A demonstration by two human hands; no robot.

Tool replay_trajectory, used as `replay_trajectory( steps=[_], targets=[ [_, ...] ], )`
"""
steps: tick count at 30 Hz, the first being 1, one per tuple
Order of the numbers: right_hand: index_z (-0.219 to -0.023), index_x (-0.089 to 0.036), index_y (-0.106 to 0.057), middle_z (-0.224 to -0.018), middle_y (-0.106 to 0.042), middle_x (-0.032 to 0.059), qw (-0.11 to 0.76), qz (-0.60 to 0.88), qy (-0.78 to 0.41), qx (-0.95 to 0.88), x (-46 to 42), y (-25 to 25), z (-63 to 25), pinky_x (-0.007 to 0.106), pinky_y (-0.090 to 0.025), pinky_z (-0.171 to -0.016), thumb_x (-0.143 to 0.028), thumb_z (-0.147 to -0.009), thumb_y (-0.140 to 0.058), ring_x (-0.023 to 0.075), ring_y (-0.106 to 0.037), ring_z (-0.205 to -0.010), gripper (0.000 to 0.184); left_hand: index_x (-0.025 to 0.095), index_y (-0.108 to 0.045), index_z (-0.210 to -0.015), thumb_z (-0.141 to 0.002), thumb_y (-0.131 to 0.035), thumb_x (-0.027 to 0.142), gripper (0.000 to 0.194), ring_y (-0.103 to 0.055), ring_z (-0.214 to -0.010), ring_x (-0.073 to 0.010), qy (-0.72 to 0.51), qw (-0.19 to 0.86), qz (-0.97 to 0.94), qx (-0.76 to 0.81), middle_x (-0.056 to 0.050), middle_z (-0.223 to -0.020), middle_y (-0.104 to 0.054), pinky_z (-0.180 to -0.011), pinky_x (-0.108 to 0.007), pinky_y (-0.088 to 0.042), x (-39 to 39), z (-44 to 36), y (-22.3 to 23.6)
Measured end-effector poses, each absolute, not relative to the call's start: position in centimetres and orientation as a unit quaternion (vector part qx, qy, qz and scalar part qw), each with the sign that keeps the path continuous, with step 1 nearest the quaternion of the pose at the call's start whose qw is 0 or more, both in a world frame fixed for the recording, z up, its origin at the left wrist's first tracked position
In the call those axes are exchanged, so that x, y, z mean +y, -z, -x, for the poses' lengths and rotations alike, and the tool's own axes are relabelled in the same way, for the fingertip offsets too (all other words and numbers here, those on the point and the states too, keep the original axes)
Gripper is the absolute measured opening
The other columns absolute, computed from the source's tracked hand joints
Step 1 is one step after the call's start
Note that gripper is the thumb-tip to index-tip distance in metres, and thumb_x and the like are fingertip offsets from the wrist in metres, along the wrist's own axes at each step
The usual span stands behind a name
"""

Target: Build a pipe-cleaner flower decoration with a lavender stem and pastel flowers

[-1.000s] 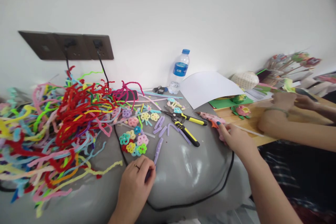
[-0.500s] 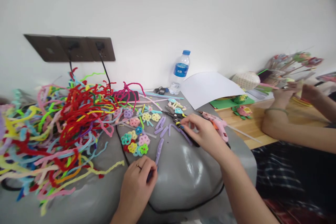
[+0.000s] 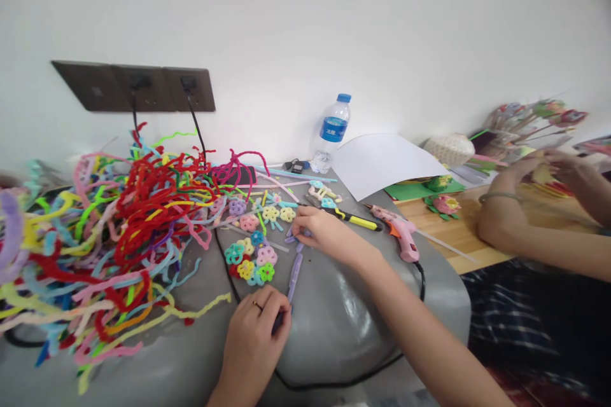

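My left hand [image 3: 258, 334] is closed at the front of the grey table, gripping the lower end of a long purple pipe cleaner [image 3: 295, 272] that points up and away; something dark under its fingers is mostly hidden. My right hand [image 3: 319, 232] reaches over a few short purple pipe-cleaner pieces [image 3: 300, 247], its bent fingertips closed at one of them and partly covering the group. Pliers with yellow and black handles [image 3: 359, 221] lie just beyond the right hand. Left of the purple pieces is a cluster of coloured pipe-cleaner flowers [image 3: 245, 268].
A big tangled heap of pipe cleaners [image 3: 143, 222] covers the left side. A pink glue gun [image 3: 405, 236] with a black cord lies at right. Behind stand a water bottle [image 3: 333, 130] and white paper [image 3: 386, 162]. Another person's hands [image 3: 539, 165] work at the wooden table.
My right hand has moved left, from the pliers to the short purple pieces, leaving the yellow handle uncovered. My left hand keeps its place with the long purple pipe cleaner.
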State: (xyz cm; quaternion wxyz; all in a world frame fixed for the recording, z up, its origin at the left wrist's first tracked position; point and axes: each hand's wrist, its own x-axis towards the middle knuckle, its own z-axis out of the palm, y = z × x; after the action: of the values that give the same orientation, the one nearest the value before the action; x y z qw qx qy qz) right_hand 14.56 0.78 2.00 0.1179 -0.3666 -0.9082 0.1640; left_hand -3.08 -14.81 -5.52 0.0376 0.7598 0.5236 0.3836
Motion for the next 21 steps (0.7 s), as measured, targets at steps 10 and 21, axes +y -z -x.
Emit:
replay_trajectory(
  steps=[10, 21],
  targets=[
    [-0.081, -0.021, -0.062, -0.074, -0.066, -0.0007, 0.257, 0.461, -0.188, -0.828, -1.9, -5.2, -18.6, 0.025, -0.047, -0.067, -0.009, -0.084, -0.057, 0.0162, -0.062, -0.068, 0.014, 0.024, -0.052, -0.080, -0.082, -0.052, 0.002, 0.022, -0.064, -0.064, -0.0147, -0.380, 0.029, -0.761, 0.524, 0.004, -0.072, -0.064, -0.064, -0.027, -0.048, -14.8, 3.1, 5.3],
    [-0.085, -0.019, -0.073, -0.075, -0.073, 0.0042, 0.383, 0.505, -0.441, -0.635, -6.4, 0.6, -17.9, 0.030, -0.055, -0.066, -0.035, -0.079, -0.071, 0.0192, -0.068, -0.070, 0.017, 0.024, -0.050, -0.082, -0.084, -0.053, 0.001, 0.023, -0.064, -0.065, -0.0157, -0.381, 0.033, -0.765, 0.518, 0.004, -0.073, -0.064, -0.066, -0.027, -0.047, -14.7, 3.1, 5.3]
  ],
)
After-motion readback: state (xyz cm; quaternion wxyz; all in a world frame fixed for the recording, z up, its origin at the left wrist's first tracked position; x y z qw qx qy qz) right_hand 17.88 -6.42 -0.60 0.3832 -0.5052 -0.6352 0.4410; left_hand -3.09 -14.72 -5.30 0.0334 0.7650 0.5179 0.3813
